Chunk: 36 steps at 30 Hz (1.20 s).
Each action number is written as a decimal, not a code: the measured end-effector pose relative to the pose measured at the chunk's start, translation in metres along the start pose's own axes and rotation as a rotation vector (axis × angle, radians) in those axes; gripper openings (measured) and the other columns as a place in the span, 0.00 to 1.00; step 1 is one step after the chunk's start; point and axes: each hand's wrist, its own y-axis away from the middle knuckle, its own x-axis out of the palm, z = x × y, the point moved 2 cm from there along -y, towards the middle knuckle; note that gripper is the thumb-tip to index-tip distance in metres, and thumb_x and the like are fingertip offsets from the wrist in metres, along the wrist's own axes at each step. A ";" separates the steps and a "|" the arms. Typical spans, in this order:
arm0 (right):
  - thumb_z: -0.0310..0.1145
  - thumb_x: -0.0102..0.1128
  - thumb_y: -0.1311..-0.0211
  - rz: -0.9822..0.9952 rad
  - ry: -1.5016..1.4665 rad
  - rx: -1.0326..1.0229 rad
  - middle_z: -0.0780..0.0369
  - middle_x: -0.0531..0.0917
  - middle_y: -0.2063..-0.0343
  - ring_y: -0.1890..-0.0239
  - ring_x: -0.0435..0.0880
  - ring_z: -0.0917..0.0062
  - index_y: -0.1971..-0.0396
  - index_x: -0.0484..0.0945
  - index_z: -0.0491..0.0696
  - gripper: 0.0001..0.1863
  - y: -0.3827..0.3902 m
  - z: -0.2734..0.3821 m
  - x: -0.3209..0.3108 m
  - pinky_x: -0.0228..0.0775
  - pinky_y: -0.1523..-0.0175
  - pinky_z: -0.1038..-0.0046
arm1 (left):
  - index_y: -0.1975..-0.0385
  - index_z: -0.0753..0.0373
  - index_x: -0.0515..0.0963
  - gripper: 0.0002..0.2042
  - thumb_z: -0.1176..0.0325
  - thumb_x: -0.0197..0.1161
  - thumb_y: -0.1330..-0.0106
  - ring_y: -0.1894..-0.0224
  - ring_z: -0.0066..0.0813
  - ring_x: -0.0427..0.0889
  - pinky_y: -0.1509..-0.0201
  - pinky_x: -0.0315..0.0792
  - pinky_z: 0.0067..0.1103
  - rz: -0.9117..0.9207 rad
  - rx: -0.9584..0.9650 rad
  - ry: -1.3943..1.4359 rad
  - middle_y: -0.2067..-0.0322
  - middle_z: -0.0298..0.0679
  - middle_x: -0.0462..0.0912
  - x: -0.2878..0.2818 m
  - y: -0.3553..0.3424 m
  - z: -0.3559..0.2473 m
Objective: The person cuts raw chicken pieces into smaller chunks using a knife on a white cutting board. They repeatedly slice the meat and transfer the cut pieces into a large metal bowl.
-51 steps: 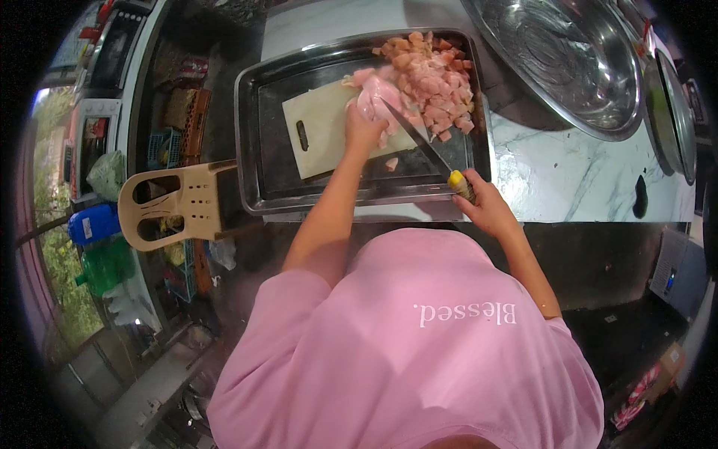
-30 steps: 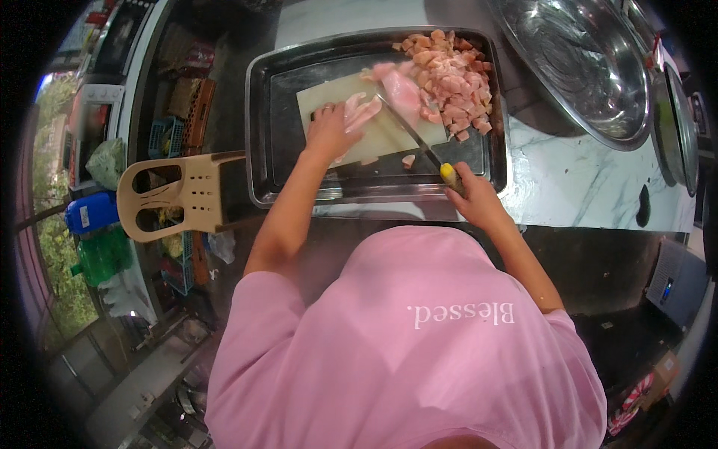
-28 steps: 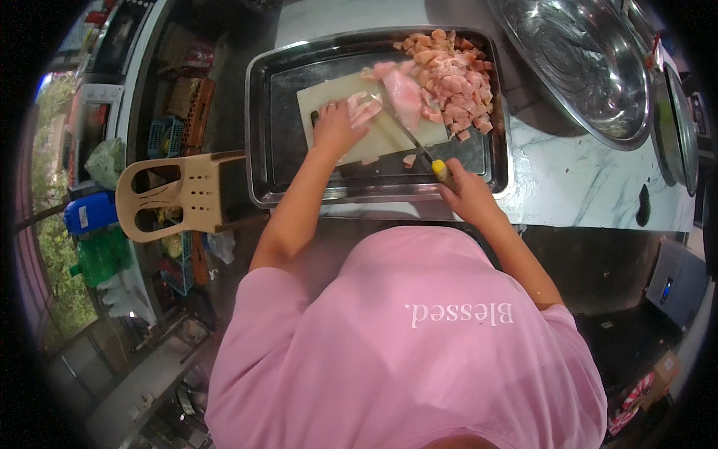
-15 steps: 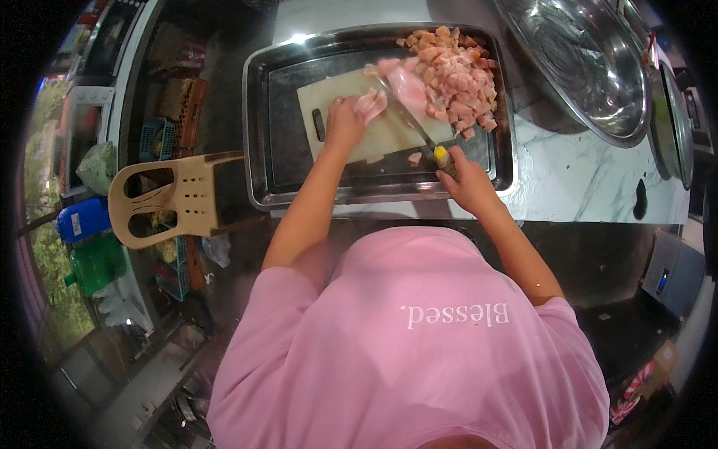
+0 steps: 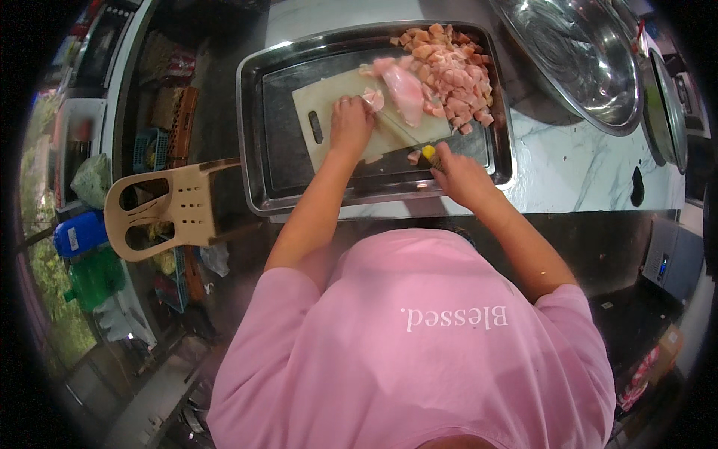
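Observation:
A white cutting board [image 5: 308, 96] lies in a large metal tray [image 5: 249, 127]. My left hand [image 5: 351, 126] is on the board, its fingers closed on a piece of raw chicken [image 5: 374, 99] that partly shows past the fingertips. In my right hand [image 5: 461, 177], at the board's near right edge, is a knife [image 5: 428, 151] with a yellow-marked handle. Its thin blade slants up and left to the held piece, beside my left fingers. A larger pale pink chicken breast [image 5: 404, 90] rests further right. Cut chicken cubes [image 5: 456, 71] are heaped at the tray's far right.
The tray stands on a marble-patterned table [image 5: 576, 176]. A big shiny metal basin [image 5: 576, 60] sits to the right, with a round lid-like metal piece [image 5: 666, 112] by it. A beige plastic chair [image 5: 168, 206] is close to the tray's left side.
The knife has come lower and flatter, its blade now against the piece under my left hand. My left fingers have shifted slightly right and cover more of that piece.

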 end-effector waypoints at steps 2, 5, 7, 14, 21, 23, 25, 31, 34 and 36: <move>0.36 0.57 0.39 0.021 0.048 0.024 0.48 0.82 0.72 0.67 0.82 0.49 0.56 0.62 0.46 0.17 -0.003 -0.003 -0.003 0.72 0.63 0.50 | 0.64 0.65 0.76 0.10 0.71 0.63 0.46 0.52 0.47 0.72 0.48 0.70 0.35 0.048 0.043 -0.015 0.60 0.47 0.75 -0.001 -0.005 -0.001; 0.37 0.57 0.39 0.072 0.070 0.035 0.48 0.82 0.70 0.65 0.82 0.49 0.56 0.62 0.46 0.18 -0.004 -0.003 -0.012 0.72 0.61 0.51 | 0.65 0.65 0.77 0.10 0.72 0.63 0.46 0.53 0.46 0.73 0.48 0.71 0.34 0.027 0.067 0.016 0.61 0.47 0.76 -0.002 -0.005 -0.002; 0.36 0.56 0.39 0.093 0.051 0.016 0.47 0.82 0.69 0.64 0.82 0.49 0.56 0.62 0.46 0.18 -0.007 -0.009 -0.007 0.72 0.60 0.51 | 0.62 0.65 0.76 0.12 0.72 0.64 0.47 0.52 0.49 0.72 0.47 0.69 0.36 0.051 0.072 0.063 0.60 0.49 0.75 -0.002 -0.003 0.000; 0.35 0.55 0.39 0.027 -0.100 -0.039 0.45 0.81 0.65 0.61 0.80 0.48 0.55 0.62 0.45 0.17 -0.072 0.006 0.037 0.71 0.56 0.51 | 0.62 0.65 0.76 0.10 0.68 0.60 0.41 0.52 0.46 0.73 0.48 0.71 0.35 0.072 0.137 0.004 0.59 0.47 0.76 0.004 -0.002 0.009; 0.36 0.56 0.39 0.059 -0.111 0.076 0.45 0.81 0.67 0.62 0.80 0.46 0.55 0.62 0.45 0.18 -0.031 -0.002 0.035 0.70 0.58 0.50 | 0.52 0.66 0.75 0.19 0.67 0.64 0.45 0.49 0.51 0.72 0.45 0.69 0.37 0.027 -0.034 0.055 0.55 0.52 0.74 -0.006 0.004 0.030; 0.36 0.57 0.39 0.031 -0.141 0.064 0.43 0.80 0.70 0.64 0.78 0.45 0.54 0.62 0.46 0.18 -0.013 -0.016 0.039 0.69 0.60 0.50 | 0.50 0.66 0.74 0.21 0.66 0.64 0.44 0.48 0.50 0.72 0.44 0.68 0.37 0.033 0.030 0.081 0.54 0.52 0.74 -0.008 0.007 0.033; 0.36 0.57 0.39 0.022 -0.129 0.061 0.44 0.80 0.71 0.65 0.78 0.45 0.55 0.62 0.46 0.18 -0.007 -0.007 0.028 0.68 0.61 0.49 | 0.54 0.64 0.76 0.18 0.65 0.64 0.43 0.47 0.48 0.71 0.44 0.69 0.36 0.013 -0.015 -0.008 0.55 0.48 0.75 -0.017 0.010 0.021; 0.34 0.57 0.39 0.040 -0.095 -0.016 0.45 0.80 0.73 0.65 0.78 0.44 0.57 0.62 0.45 0.17 0.002 0.018 0.003 0.68 0.61 0.48 | 0.60 0.67 0.75 0.15 0.64 0.65 0.43 0.50 0.50 0.72 0.45 0.68 0.38 0.111 -0.103 0.002 0.57 0.51 0.75 -0.029 0.014 0.019; 0.34 0.57 0.39 0.086 -0.064 -0.038 0.45 0.80 0.72 0.65 0.78 0.44 0.56 0.62 0.45 0.17 0.003 0.012 0.013 0.69 0.60 0.48 | 0.61 0.67 0.76 0.14 0.66 0.65 0.43 0.51 0.51 0.73 0.47 0.69 0.39 0.137 -0.090 0.007 0.60 0.51 0.76 -0.027 0.014 0.019; 0.34 0.57 0.40 0.118 -0.052 -0.038 0.45 0.81 0.70 0.63 0.79 0.46 0.57 0.62 0.45 0.17 -0.001 0.009 0.020 0.70 0.59 0.49 | 0.61 0.66 0.76 0.13 0.67 0.65 0.43 0.52 0.51 0.73 0.48 0.69 0.39 0.143 -0.075 0.017 0.60 0.51 0.76 -0.026 0.014 0.019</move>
